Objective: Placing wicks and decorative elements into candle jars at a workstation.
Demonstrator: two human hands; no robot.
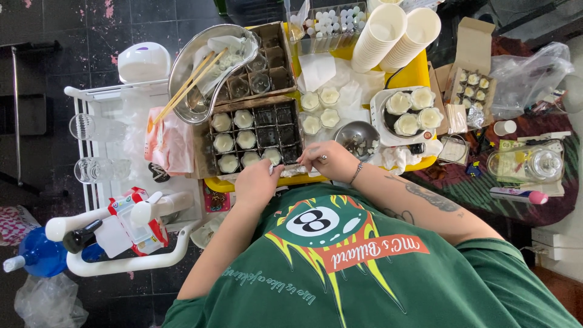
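- Hands: the left hand (258, 182) is curled closed around a scrap of white tissue (274, 170) at the near edge of the divided cardboard tray (291, 130). The right hand (328, 159), with a ring and a bracelet, bends its fingers down to the same spot. Whether it actually grips anything there, I cannot tell.
- Place: the tissue lies just beside the nearest filled cup (272, 156), at the tray's front row, above the yellow surface (419, 73).
- Doing it well, as I judge it: keep the left hand low and steady, work only with the fingertips, and keep the wrists clear of the neighbouring cups, which stand close together. The metal bowl (358, 138) sits just beyond the right knuckles, so that hand should not swing outward.
- Count, tray: seven small cups with pale filling; the other compartments look dark and empty.
- Count, yellow surface: four filled cups (320, 109) in a square.
- Count, white round stand (381, 118): four larger filled cups.
- Count, paper cups (395, 33): two long stacks lying side by side.
- Count, kidney-shaped metal dish (182, 73): one, with one pair of chopsticks (188, 85) resting across it.
- Count, small open box (473, 85) at the right: about six little cups, too small to count exactly.
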